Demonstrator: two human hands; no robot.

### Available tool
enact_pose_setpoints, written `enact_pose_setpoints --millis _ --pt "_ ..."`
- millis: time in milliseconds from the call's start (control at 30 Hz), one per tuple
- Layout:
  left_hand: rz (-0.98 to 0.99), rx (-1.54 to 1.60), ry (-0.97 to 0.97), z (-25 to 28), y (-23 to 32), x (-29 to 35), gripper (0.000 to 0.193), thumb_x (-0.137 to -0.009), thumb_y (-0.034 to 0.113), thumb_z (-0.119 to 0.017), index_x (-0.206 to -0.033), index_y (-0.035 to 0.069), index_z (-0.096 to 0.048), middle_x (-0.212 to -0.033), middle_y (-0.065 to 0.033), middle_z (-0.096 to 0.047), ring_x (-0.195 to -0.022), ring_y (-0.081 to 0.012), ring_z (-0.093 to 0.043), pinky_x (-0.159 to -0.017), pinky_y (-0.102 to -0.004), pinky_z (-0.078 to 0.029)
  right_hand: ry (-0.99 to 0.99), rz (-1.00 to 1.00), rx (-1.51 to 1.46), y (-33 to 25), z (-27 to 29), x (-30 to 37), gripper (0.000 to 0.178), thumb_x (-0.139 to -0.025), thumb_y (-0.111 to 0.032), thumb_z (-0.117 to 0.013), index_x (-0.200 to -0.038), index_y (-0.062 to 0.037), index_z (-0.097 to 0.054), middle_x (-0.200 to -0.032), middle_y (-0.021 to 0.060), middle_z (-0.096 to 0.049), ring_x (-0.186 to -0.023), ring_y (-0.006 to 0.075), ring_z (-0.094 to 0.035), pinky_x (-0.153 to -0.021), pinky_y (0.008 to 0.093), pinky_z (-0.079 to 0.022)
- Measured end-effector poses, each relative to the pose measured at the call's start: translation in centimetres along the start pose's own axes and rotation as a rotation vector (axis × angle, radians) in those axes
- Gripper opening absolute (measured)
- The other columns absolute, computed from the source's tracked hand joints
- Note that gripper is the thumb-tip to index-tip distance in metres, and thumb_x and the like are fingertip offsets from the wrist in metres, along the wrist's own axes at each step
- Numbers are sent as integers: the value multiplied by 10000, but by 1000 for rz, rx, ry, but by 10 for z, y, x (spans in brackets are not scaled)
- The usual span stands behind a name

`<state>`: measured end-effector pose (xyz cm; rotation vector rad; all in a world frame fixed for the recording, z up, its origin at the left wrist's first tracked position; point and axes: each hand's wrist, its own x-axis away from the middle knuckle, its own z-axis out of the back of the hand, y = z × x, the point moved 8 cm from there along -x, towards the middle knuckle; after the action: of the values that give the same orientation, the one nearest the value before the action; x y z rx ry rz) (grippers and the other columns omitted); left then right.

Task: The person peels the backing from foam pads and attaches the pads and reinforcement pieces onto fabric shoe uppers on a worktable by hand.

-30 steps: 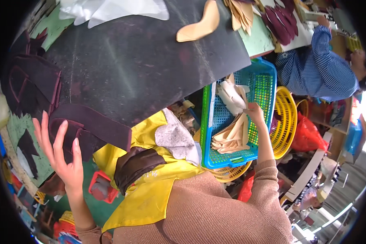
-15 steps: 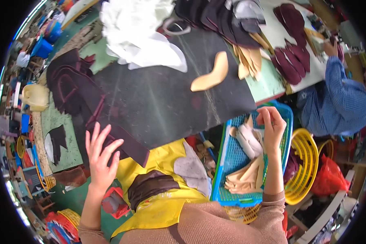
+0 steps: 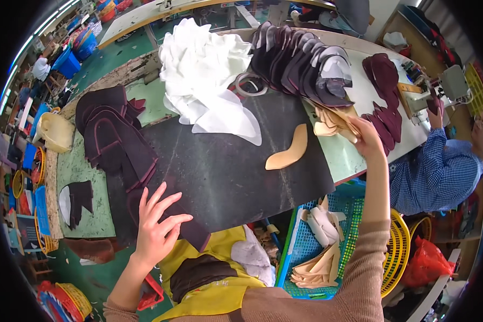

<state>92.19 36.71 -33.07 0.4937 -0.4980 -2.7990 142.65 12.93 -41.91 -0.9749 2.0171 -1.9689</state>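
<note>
My right hand is at the stack of tan curved cut pieces at the right end of the black mat. Its fingers are closed on the near edge of that stack; the thumb is partly hidden. My left hand hovers over the mat's near left edge, fingers spread, holding nothing. Beneath it lies a dark strip with a purplish edge, joined to or lying by a heap of dark cut pieces. One single tan curved piece rests alone on the black mat.
White cut pieces pile up at the back, beside a roll of tape and a row of dark pieces. Maroon pieces lie far right, near a co-worker in a blue checked top. A blue basket stands below the table edge.
My right hand has moved up and away from above the blue basket to the tan stack. The left hand stays spread over the near left edge. The view has tilted further up.
</note>
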Motion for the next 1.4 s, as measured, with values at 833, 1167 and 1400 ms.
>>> enact_pose_setpoints --millis 833,1167,1400 --pt "103 36 110 54 -117 78 345 -747 13 -707 -1030 203 -759 -1370 -76 -590 -1400 -385 -434 -1165 -638 -213 -99 922 1048 7 -399 86 401 -860 -113 -702 -1239 -67 -580 -1046 128 -666 -989 316 -629 -873 429 -496" --pt "87 201 249 86 -178 32 361 -818 27 -677 -1166 119 -693 -1385 -106 -575 -1412 -376 -415 -1174 -554 -279 -138 555 759 13 -414 90 228 -852 -146 -731 -955 32 -633 -767 88 -620 -655 149 -514 -635 308 -433" --pt "33 488 282 84 -183 -45 668 -850 356 -781 -1374 34 -520 -1289 -149 -634 -1143 -270 -632 -980 -376 -494 -386 489 795 2 -454 152 208 -845 -68 -745 -1026 20 -693 -824 25 -668 -770 70 -577 -712 229 -472"
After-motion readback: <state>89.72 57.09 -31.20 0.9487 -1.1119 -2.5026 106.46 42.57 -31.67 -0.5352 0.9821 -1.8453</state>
